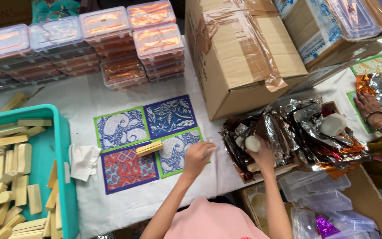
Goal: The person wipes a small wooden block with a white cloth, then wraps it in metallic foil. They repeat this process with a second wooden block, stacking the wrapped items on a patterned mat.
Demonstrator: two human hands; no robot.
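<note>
1. Four patterned square cloth cards (149,140) lie in a two-by-two block on the white tablecloth (85,99), right of the teal plastic crate (63,146) that holds pale wooden blocks (9,177). One pale wooden block (149,148) rests across the middle of the cards.
2. Behind the cards stand stacks of clear lidded plastic boxes (111,40) and a taped brown cardboard carton (239,53).
3. Left hand (198,156): it rests on the lower right card with the fingers curled. Whether it pinches anything cannot be told.
4. Right hand (261,152): it is closed around a small white rounded lump (252,143), held just above the open tray of crumpled silver and orange foil wrappers (306,132).
5. Handling judgement: the lump looks light and smooth, possibly soft or waxy, so it may slip or dent. Take hold around its widest part with fingertips on opposite sides, using moderate pressure.
6. A second, larger white lump (332,125) lies on the foil farther right.
7. Another person's hand (370,108), wearing a bracelet, rests on cards at the far right.
</note>
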